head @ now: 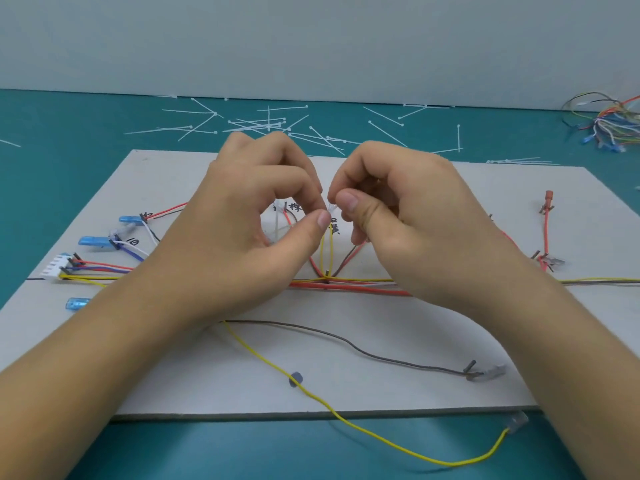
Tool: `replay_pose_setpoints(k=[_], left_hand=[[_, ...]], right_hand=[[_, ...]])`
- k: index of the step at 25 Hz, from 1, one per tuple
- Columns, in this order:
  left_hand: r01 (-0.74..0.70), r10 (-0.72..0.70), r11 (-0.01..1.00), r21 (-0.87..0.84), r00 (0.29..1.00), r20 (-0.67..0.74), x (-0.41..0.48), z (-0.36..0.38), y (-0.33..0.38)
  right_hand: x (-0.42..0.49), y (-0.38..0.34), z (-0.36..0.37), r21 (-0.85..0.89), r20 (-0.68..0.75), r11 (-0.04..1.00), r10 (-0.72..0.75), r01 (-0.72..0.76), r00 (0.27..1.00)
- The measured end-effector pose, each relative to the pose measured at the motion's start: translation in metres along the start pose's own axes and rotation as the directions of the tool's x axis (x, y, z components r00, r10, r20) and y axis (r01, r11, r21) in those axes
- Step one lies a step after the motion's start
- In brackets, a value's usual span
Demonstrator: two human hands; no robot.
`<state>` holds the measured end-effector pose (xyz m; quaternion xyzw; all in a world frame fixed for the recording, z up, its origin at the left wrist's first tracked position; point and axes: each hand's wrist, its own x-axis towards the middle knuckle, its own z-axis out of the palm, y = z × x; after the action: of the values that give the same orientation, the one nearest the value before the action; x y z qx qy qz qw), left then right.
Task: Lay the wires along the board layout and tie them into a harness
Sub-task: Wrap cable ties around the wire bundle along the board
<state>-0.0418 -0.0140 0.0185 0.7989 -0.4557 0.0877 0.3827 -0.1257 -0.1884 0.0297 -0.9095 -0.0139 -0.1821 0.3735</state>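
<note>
1. White connector [55,268]: lies at the left edge of the board [381,386], with red, blue, dark and yellow leads running right from it.
2. Blue terminals [95,241]: lie on the board's left part, above and below the white connector, at small dark pegs.
3. Left hand [249,230]: fingers curled, forearm lying across the board's left half and covering the wires under it. Thumb and forefinger close narrowly on the clear piece [331,208].
4. Clear piece: small, raised above the board's middle at the top end of the two yellow wires [326,251], which rise from a peg [327,273] on the main bundle [346,285].
5. Main bundle: red, yellow and white wires running left to right across the board's middle, partly hidden by both wrists.
6. Right hand [408,216]: fingers curled; thumb and forefinger pinch the same clear piece from the right, tips almost touching those of the left hand.
7. Brown wire [346,341]: lies loose on the near board, ending at a peg on the right.
8. Loose yellow wire [381,441]: trails off the board's near edge onto the teal table [69,133].
9. Cable ties [270,126]: white, scattered on the table beyond the board.
10. Red terminal [549,195]: stands near the board's right edge.
11. Spare wires [609,126]: a mixed-colour tangle at the far right of the table.
</note>
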Motion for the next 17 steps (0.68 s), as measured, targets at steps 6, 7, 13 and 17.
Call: replay_pose_setpoints(k=[6, 7, 13, 17], left_hand=[[0.022, -0.023, 0.998, -0.062, 1.000, -0.019, -0.001, 0.000, 0.002], [0.026, -0.027, 0.997, -0.077, 1.000, -0.012, -0.001, -0.001, 0.002], [0.026, -0.025, 0.995, -0.093, 1.000, 0.016, -0.001, 0.003, 0.000], [0.014, -0.013, 0.997, -0.078, 1.000, 0.024, -0.001, 0.004, -0.001]], right_hand=[[-0.001, 0.000, -0.006, 0.484, 0.048, 0.868, 0.103, -0.114, 0.993], [0.000, 0.001, -0.007, 0.516, 0.064, 0.845, 0.126, -0.141, 0.990], [0.001, 0.006, -0.009, 0.582, 0.157, 0.764, 0.229, -0.278, 0.961], [0.002, 0.009, -0.015, 0.558, 0.205, 0.781, 0.196, -0.279, 0.959]])
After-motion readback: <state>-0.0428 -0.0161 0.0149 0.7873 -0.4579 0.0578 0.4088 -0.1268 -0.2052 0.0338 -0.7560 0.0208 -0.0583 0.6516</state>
